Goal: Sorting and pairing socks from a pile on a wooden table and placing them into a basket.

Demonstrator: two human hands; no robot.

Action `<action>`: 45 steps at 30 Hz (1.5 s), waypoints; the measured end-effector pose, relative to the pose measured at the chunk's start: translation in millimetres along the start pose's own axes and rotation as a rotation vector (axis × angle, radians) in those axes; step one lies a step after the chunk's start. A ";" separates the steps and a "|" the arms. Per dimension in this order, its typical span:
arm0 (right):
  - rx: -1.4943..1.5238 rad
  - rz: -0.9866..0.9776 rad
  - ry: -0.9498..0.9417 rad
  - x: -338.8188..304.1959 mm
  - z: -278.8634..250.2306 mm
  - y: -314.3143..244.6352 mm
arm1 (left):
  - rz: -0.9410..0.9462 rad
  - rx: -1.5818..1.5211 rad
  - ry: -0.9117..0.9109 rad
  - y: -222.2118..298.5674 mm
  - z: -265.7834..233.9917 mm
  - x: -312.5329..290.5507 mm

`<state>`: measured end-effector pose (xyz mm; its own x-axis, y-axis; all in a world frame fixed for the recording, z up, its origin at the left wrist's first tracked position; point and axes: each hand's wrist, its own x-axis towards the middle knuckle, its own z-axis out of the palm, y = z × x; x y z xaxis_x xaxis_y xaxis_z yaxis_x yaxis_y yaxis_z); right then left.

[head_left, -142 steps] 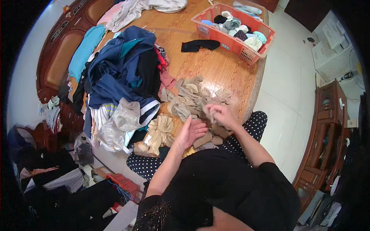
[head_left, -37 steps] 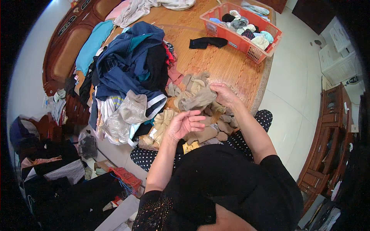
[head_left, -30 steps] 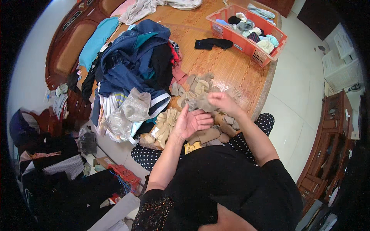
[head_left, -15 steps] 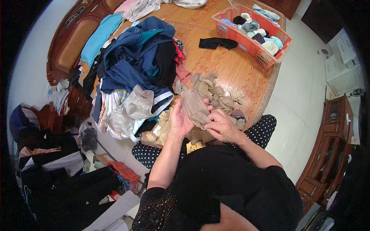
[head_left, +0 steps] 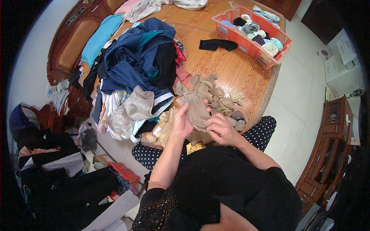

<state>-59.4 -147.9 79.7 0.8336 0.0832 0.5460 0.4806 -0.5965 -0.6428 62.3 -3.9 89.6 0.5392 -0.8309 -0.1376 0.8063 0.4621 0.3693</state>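
A thin taupe sock (head_left: pixel 197 111) is held up over the pile in front of my lap. My left hand (head_left: pixel 181 123) holds it from the left, palm up, the thumb at its edge and fingertips showing past its far side. With fingers bent and closed, my right hand (head_left: pixel 224 131) pinches the sock's lower right edge. Just beyond lies a loose heap of beige and taupe socks (head_left: pixel 210 86) on the wood-patterned bed mat (head_left: pixel 250 82). More tan pieces (head_left: pixel 165 122) lie left of my left wrist.
A large clothes pile (head_left: pixel 133 57) with a navy garment on top rises at the left. A red plastic basket (head_left: pixel 246 48) of rolled socks stands at the far right, a black sock (head_left: pixel 218 44) beside it. Dark clothes (head_left: pixel 73 188) and a wooden cabinet (head_left: pixel 325 142) flank the bed.
The taupe sock has shifted slightly right and down with both hands. My left hand has turned a little, its thumb now more upright along the sock. My right hand still pinches the edge.
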 end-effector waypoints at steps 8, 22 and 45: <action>0.093 0.047 0.006 3.1 3.1 2.0 | 0.074 0.348 0.158 -3.7 0.5 -7.0; 0.099 0.127 0.013 4.7 3.7 3.2 | 0.082 0.336 0.060 -4.5 -7.5 -9.0; -0.079 -0.002 0.116 21.3 9.0 0.7 | -0.026 0.278 -0.027 -1.3 -2.5 -14.5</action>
<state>-38.8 -139.4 86.1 0.7935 -0.0062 0.6085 0.4552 -0.6577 -0.6002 54.1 8.3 88.8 0.5095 -0.8510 -0.1272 0.7203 0.3409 0.6042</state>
